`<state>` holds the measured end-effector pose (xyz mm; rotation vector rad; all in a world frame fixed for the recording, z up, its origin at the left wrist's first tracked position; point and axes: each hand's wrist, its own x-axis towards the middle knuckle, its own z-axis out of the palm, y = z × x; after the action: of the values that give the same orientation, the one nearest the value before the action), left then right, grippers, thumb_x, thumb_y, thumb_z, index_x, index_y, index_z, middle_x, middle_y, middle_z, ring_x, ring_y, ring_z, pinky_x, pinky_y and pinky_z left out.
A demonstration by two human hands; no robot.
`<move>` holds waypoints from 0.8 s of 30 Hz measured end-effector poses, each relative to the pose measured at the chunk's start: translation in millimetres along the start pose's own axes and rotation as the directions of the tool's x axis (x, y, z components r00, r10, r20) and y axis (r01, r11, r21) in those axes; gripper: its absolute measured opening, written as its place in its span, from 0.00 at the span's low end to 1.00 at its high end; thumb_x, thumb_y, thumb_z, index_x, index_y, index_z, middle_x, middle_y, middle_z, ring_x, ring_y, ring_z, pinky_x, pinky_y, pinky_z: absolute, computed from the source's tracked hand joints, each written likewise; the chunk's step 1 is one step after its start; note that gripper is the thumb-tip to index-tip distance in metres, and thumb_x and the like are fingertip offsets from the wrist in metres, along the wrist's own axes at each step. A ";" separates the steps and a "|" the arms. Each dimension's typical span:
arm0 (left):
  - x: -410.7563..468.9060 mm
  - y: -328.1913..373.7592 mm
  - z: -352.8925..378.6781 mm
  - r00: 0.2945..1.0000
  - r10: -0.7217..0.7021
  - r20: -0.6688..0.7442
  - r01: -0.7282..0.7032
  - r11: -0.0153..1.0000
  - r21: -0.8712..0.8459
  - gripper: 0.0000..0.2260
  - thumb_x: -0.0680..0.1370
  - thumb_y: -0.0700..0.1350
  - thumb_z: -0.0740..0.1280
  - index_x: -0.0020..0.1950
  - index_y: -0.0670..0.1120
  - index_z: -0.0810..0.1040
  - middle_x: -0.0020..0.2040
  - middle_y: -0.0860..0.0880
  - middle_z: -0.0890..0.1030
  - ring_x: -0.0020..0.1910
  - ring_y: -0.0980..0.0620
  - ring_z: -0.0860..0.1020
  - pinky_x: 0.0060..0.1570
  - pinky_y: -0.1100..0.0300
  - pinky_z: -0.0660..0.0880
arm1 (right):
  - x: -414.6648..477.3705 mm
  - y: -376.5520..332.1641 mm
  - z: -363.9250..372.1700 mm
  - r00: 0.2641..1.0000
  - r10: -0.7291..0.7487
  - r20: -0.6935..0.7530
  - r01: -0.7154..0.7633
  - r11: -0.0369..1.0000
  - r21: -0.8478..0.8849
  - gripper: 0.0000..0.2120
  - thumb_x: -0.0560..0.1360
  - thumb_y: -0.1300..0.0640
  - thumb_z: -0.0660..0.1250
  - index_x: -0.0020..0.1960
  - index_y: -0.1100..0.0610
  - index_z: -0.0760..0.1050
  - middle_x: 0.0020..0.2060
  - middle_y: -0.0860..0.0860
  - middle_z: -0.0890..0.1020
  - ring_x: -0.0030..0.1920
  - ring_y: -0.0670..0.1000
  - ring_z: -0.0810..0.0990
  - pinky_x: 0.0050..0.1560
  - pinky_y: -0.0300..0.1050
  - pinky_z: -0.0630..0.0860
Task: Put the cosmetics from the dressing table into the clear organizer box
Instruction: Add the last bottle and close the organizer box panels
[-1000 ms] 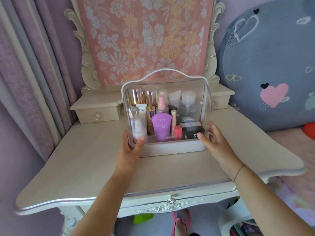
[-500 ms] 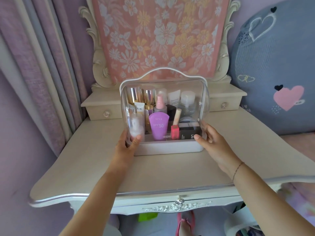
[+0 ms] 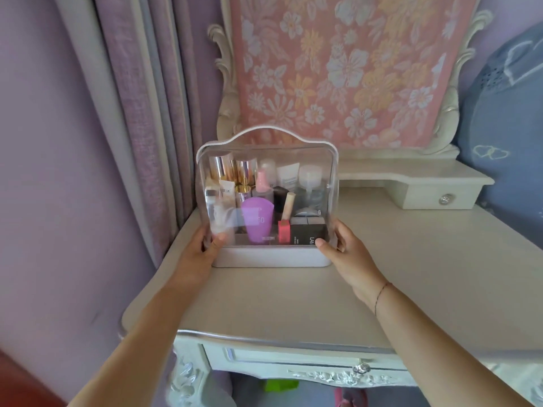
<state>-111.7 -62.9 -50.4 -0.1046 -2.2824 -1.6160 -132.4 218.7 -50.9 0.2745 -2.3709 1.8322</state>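
The clear organizer box (image 3: 270,160) with a white base and white top handle stands on the cream dressing table (image 3: 396,274), toward its left side. Its clear front is down. Inside stand several cosmetics: a purple tube (image 3: 258,219), a red bottle (image 3: 284,231), a black carton (image 3: 308,234), a pink spray bottle (image 3: 262,183) and gold-capped bottles (image 3: 232,171). My left hand (image 3: 202,248) grips the box's lower left side, thumb on the front. My right hand (image 3: 346,248) grips the lower right side the same way.
A mirror frame draped with pink floral cloth (image 3: 338,69) rises behind the box. A small raised drawer unit (image 3: 435,192) sits at the back right. Purple curtains (image 3: 141,113) hang at the left, close to the table edge. A blue heart-patterned cushion (image 3: 511,127) is at the right.
The box, held by both hands, has shifted left along the table toward the curtain side, and my view has swung left with it.
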 end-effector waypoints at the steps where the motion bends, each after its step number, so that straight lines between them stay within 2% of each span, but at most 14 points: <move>1: 3.5 -5.9 -6.5 1.000 -0.007 0.003 0.007 1.000 -0.012 0.17 0.79 0.49 0.63 0.65 0.65 0.68 0.55 0.67 0.75 0.54 0.72 0.71 0.52 0.78 0.64 | 2.8 -1.8 6.9 1.000 -0.001 0.004 0.001 1.000 0.007 0.26 0.76 0.55 0.67 0.72 0.48 0.64 0.53 0.29 0.71 0.61 0.39 0.71 0.47 0.22 0.66; 4: 11.1 -16.7 -21.8 0.998 -0.055 -0.041 0.053 0.998 -0.034 0.21 0.79 0.48 0.63 0.71 0.59 0.65 0.57 0.65 0.73 0.56 0.69 0.70 0.56 0.72 0.64 | 10.4 -5.1 25.2 1.000 -0.001 0.016 0.001 1.000 0.024 0.29 0.76 0.55 0.67 0.74 0.48 0.62 0.61 0.33 0.70 0.64 0.39 0.69 0.58 0.32 0.64; 7: 17.3 -26.7 -36.0 0.991 -0.115 -0.067 0.113 0.993 -0.034 0.22 0.78 0.49 0.63 0.72 0.55 0.65 0.64 0.58 0.72 0.63 0.61 0.69 0.62 0.64 0.62 | 15.9 -9.3 41.1 1.000 0.004 0.028 -0.005 0.999 0.035 0.29 0.76 0.56 0.67 0.74 0.48 0.61 0.58 0.32 0.68 0.62 0.37 0.67 0.59 0.34 0.63; 10: 21.7 -32.7 -50.5 0.989 -0.144 -0.045 0.140 0.987 -0.079 0.22 0.78 0.49 0.63 0.72 0.53 0.65 0.68 0.56 0.71 0.67 0.58 0.68 0.67 0.60 0.62 | 21.3 -10.7 54.4 0.999 0.023 0.047 -0.024 0.999 0.026 0.31 0.76 0.55 0.67 0.75 0.48 0.58 0.60 0.36 0.67 0.62 0.38 0.66 0.61 0.35 0.62; 12: 23.4 -32.6 -56.3 0.988 -0.151 -0.030 0.148 0.984 -0.101 0.22 0.79 0.49 0.62 0.72 0.52 0.65 0.68 0.55 0.70 0.68 0.58 0.67 0.68 0.60 0.61 | 23.5 -10.3 61.7 0.999 0.024 0.041 -0.025 0.999 0.024 0.31 0.76 0.55 0.67 0.75 0.48 0.58 0.62 0.38 0.69 0.62 0.39 0.67 0.62 0.36 0.63; 16: 22.2 -26.4 -59.0 0.989 -0.145 -0.005 0.143 0.981 -0.129 0.20 0.80 0.46 0.61 0.72 0.50 0.65 0.67 0.55 0.70 0.66 0.58 0.67 0.65 0.64 0.62 | 23.3 -11.7 68.5 0.999 0.019 0.032 -0.019 1.000 0.003 0.30 0.76 0.55 0.67 0.74 0.47 0.60 0.59 0.35 0.70 0.60 0.39 0.69 0.59 0.35 0.64; 21: 22.9 -32.1 -61.8 0.986 -0.163 -0.015 0.161 0.981 -0.111 0.22 0.79 0.51 0.62 0.72 0.54 0.64 0.69 0.56 0.70 0.67 0.59 0.67 0.69 0.58 0.61 | 22.3 -11.3 68.5 0.999 0.020 0.027 -0.019 0.999 -0.031 0.31 0.76 0.54 0.67 0.75 0.46 0.59 0.61 0.36 0.69 0.60 0.39 0.69 0.60 0.35 0.65; 24: 20.9 -30.2 -59.9 0.984 -0.171 -0.045 0.169 0.985 -0.046 0.22 0.79 0.52 0.61 0.73 0.54 0.63 0.68 0.58 0.69 0.66 0.60 0.66 0.64 0.64 0.60 | 20.2 -10.8 71.2 1.000 0.023 0.011 -0.023 0.999 -0.037 0.31 0.76 0.56 0.67 0.75 0.49 0.59 0.62 0.38 0.70 0.62 0.39 0.69 0.61 0.35 0.63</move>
<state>-125.0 -131.8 -53.4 0.1211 -2.2743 -1.7305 -149.1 145.8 -54.3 0.2554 -2.4228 1.7994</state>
